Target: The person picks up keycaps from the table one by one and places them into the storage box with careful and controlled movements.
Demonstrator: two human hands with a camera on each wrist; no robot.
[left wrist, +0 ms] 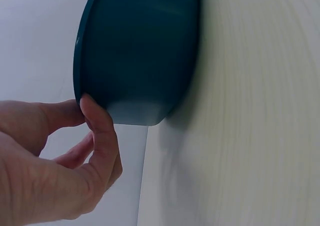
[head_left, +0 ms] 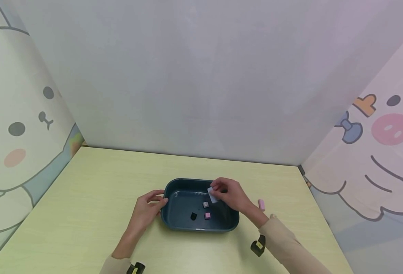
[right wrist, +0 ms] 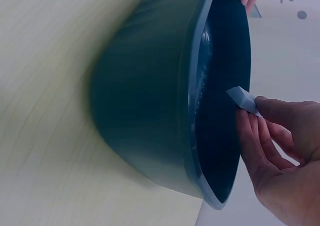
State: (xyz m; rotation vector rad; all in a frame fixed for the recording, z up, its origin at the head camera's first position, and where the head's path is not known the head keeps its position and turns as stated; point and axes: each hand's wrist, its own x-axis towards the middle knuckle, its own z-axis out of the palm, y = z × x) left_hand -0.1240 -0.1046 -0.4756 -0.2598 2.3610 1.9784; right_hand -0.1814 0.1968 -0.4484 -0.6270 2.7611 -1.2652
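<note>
A dark teal plastic basin (head_left: pixel 180 230) stands on the table. At its left end my left hand (head_left: pixel 147 210) pinches the rim between thumb and fingers, seen close up in the left wrist view. Over the basin's right part, my right hand (head_left: pixel 230 194) pinches a small white block (right wrist: pixel 245 100) between thumb and fingertips. In the head view the block overlaps the basin's inside. On the basin floor lie a pale cube (head_left: pixel 206 204), a pink cube (head_left: pixel 207 216) and a black cube (head_left: pixel 193 216). The right hand hides the basin's far right corner.
A pink oblong block (head_left: pixel 261 205) lies on the pale wooden table (head_left: pixel 112 182), right of the basin beyond the right wrist. A pale curtain (head_left: pixel 194 83) hangs behind the table's back edge. Cartoon-printed cloths flank both sides.
</note>
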